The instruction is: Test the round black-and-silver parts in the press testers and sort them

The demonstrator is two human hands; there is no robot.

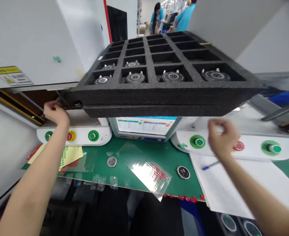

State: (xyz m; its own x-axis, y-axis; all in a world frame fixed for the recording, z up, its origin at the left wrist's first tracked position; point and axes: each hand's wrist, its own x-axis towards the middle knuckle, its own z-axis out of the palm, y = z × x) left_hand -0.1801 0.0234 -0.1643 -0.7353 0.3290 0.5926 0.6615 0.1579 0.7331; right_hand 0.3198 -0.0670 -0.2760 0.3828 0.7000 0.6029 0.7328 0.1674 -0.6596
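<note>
My left hand [57, 113] reaches into the opening of the left machine, beside a dark fixture [76, 104]. Its fingers are closed; what they hold, if anything, is hidden. Over the front of the right machine is my right hand [221, 137], slightly blurred, thumb and fingers curled into a pinch. Nothing I can make out shows between them. Closest to it are a green button [198, 141] and a red button [238, 146]. A round watch [183, 172] with a dark face lies on the green mat [102, 147], and another watch body [112, 161] lies further left.
A black foam tray [159, 98] spans the middle at height, several watch bodies [173, 76] in its front pockets. Below it stands a screen [145, 126]. Red-marked film [150, 175], papers [247, 186] and a pen [210, 165] lie on the bench. Two people [157, 19] are in back.
</note>
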